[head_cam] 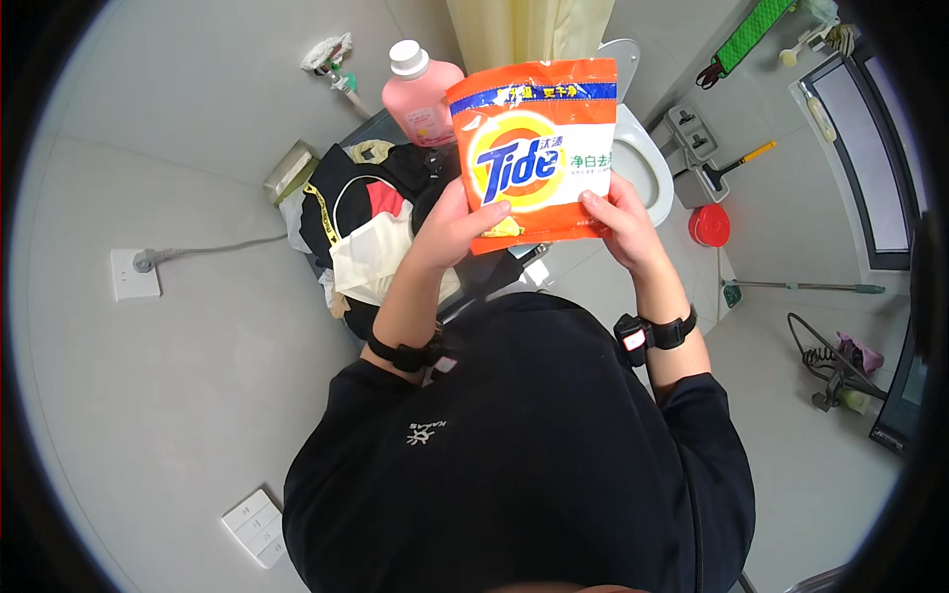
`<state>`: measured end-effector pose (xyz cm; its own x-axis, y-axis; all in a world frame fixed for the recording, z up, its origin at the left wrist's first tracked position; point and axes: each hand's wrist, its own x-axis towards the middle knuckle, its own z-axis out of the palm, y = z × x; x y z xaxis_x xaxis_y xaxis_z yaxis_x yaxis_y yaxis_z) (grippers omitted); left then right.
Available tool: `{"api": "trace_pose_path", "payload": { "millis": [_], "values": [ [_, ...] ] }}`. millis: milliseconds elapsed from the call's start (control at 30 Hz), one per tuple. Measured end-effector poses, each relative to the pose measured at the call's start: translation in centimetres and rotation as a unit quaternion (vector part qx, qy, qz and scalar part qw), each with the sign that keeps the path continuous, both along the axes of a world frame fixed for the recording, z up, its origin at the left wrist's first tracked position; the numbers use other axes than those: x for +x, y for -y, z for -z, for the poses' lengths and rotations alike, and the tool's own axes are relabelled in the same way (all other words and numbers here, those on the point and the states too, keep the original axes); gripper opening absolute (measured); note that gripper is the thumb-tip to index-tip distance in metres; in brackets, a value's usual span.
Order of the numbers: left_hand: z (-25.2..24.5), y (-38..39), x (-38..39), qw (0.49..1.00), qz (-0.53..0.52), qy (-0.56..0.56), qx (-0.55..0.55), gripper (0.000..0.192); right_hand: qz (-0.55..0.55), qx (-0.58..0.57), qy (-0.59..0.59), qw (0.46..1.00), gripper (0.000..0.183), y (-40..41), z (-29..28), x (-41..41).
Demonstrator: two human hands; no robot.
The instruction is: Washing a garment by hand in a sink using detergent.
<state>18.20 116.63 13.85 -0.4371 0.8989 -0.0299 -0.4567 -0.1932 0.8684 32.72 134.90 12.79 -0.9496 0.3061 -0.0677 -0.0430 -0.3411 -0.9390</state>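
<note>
An orange and white plastic bag of Tide laundry detergent is held up in front of me, its printed face turned towards the camera. My left hand grips its lower left edge, with the thumb across the front. On the lower right side, my right hand pinches the bag the same way; the fingers behind it are hidden. Below and left of the bag lies a heap of dark and white clothes on a dark grey top. Behind the heap stands a pink bottle with a white cap.
A white toilet stands behind the bag, near a pale yellow curtain. A grey cord runs from a wall socket towards the clothes. At right are a red tub, a grey bucket and a long-handled tool.
</note>
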Motion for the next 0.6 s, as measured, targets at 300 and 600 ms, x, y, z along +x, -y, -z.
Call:
{"api": "trace_pose_path", "payload": {
  "millis": [300, 600],
  "values": [
    [-1.1, 0.9, 0.2, 0.995, 0.041, -0.093, 0.01, 0.057, 0.075, 0.008, -0.025, 0.997, 0.04, 1.3, -0.3, -0.5],
    [-0.8, 1.7, 0.8, 0.997, 0.044, -0.071, -0.002, 0.05, 0.084, 0.024, -0.044, 0.995, 0.041, 2.2, -0.5, 0.0]
  ]
}}
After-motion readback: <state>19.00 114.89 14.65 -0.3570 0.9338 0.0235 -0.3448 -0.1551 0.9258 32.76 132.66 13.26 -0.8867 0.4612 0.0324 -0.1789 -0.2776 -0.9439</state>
